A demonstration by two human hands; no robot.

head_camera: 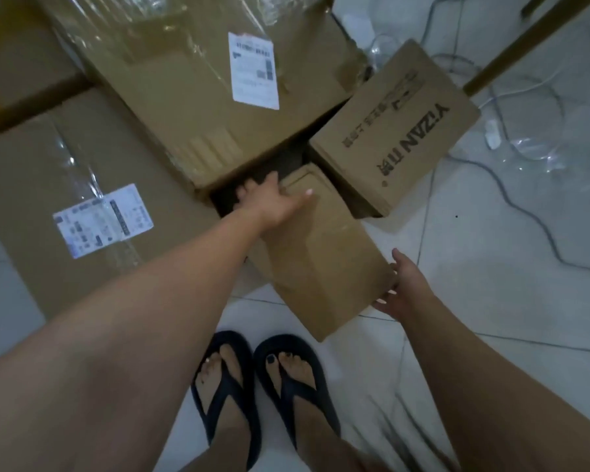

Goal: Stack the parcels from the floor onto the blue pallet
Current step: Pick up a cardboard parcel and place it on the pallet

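Observation:
A small plain cardboard parcel (324, 253) stands on the tiled floor just ahead of my feet. My left hand (273, 199) grips its far top corner, thumb on the top face and fingers over the far side. My right hand (401, 287) presses on its near right edge, fingers curled under the corner. A printed parcel marked YIZAN (395, 131) sits tilted behind it to the right. Two large taped parcels with white labels lie at left (82, 206) and at the top centre (198, 80). No blue pallet is in view.
My feet in dark flip-flops (259, 390) stand on white tiles right below the small parcel. Grey cables (525, 212) and clear plastic scraps trail over the floor at right. A wooden furniture leg (525, 46) slants across the top right.

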